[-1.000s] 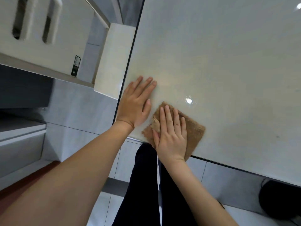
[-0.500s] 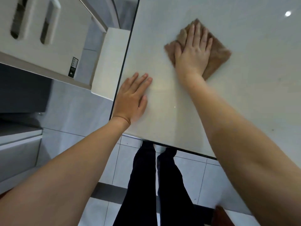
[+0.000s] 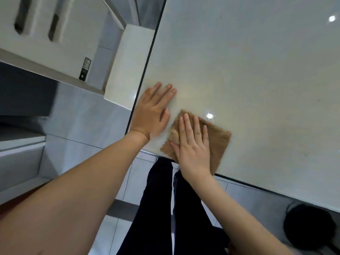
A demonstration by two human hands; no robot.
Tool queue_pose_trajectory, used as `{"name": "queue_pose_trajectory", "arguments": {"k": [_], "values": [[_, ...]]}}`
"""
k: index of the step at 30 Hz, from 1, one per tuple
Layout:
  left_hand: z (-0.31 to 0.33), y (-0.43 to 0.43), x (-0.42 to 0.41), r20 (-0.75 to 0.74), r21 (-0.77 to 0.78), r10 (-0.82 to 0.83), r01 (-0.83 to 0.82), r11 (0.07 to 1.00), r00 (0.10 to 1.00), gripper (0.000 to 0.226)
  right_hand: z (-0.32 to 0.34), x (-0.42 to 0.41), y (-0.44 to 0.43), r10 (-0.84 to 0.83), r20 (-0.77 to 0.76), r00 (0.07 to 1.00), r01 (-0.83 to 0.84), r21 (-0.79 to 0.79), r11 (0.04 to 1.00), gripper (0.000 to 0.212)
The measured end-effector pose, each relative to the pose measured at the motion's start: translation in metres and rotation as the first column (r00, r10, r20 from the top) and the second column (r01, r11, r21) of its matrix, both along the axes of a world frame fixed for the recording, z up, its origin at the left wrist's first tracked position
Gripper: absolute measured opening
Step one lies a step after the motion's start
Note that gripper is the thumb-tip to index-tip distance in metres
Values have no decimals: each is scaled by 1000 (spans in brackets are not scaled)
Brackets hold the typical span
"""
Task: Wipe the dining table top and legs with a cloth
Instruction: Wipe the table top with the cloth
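The dining table top (image 3: 248,74) is pale, glossy and dark-edged, filling the upper right of the head view. A brown cloth (image 3: 219,142) lies flat on its near corner, partly over the front edge. My right hand (image 3: 193,148) presses on the cloth with straight fingers. My left hand (image 3: 152,113) rests flat on the bare table top just left of the cloth, by the table's left edge. The table legs are hidden.
A white chair seat (image 3: 125,70) stands close to the table's left edge, with a white slotted panel (image 3: 46,34) farther left. My dark-trousered legs (image 3: 161,208) stand on the tiled floor below. A round black object (image 3: 309,227) sits on the floor at lower right.
My right hand has pulled the cloth back from the far part of the table to the near corner. My left hand has stayed flat in the same spot.
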State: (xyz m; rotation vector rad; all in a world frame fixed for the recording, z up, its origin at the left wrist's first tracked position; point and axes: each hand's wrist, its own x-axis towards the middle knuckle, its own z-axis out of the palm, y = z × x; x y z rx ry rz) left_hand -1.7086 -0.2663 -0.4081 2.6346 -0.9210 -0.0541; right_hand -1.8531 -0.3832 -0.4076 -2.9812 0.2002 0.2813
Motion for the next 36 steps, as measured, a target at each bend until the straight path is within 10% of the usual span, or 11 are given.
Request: {"name": "queue_pose_trajectory", "arguments": {"k": [14,23,28,32,36], "values": [[-1,0,0,-46,23,9,-8,1000,999,56,-2,17,-61,-30,100,995,27,28,999,60],[0,-1,3,-90,-5,-23,23,1000,996,55,2,253,-189,-433,115,894,434,17,901,68],[0,-1,4,-107,13,-33,34,999,994,55,-1,211,-114,80,165,983,-84,17,996,62],[-2,1,3,-131,26,-20,23,999,991,57,-2,166,-145,477,132,869,-483,13,876,61],[-6,2,2,-132,19,-5,8,1000,991,55,0,261,-208,-45,186,982,45,6,999,64]]}}
